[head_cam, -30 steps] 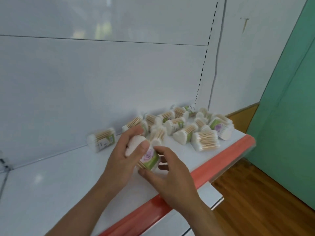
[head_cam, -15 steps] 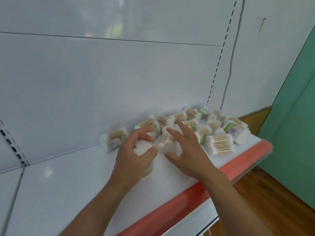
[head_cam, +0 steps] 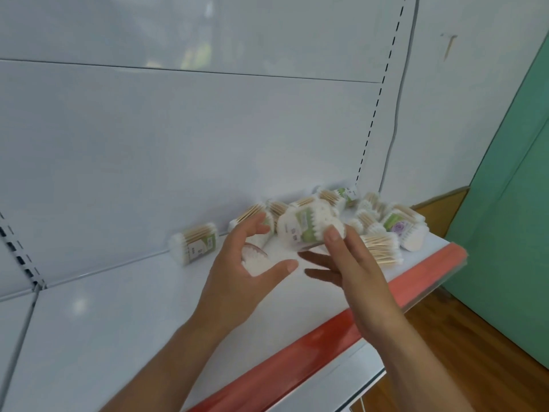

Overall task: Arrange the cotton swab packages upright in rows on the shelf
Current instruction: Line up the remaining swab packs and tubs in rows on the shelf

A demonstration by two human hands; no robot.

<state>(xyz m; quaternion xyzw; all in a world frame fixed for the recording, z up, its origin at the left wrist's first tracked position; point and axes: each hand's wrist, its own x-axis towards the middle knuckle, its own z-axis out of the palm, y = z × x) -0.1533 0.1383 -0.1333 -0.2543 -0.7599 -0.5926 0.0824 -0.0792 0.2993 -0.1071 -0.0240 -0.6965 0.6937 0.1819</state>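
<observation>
Several cotton swab packages (head_cam: 399, 228) lie tumbled on their sides at the right end of the white shelf (head_cam: 118, 322). One more package (head_cam: 196, 245) lies alone by the back panel. My right hand (head_cam: 356, 275) holds a green-labelled package (head_cam: 303, 230) lifted above the shelf, thumb on its near side. My left hand (head_cam: 240, 278) is spread, thumb and fingers apart, around an upright package (head_cam: 255, 261) that stands on the shelf. Only the white cotton top of that package shows.
A red strip (head_cam: 326, 340) runs along the shelf's front edge. The white back panel (head_cam: 178, 144) rises behind, with a slotted upright (head_cam: 371, 120) at the right. A green wall (head_cam: 520, 203) and wooden floor (head_cam: 475, 361) lie beyond the shelf's right end.
My right hand reached into the pile and has lifted a package out of it. My left hand has loosened its grip on the upright package, which now stands on the shelf.
</observation>
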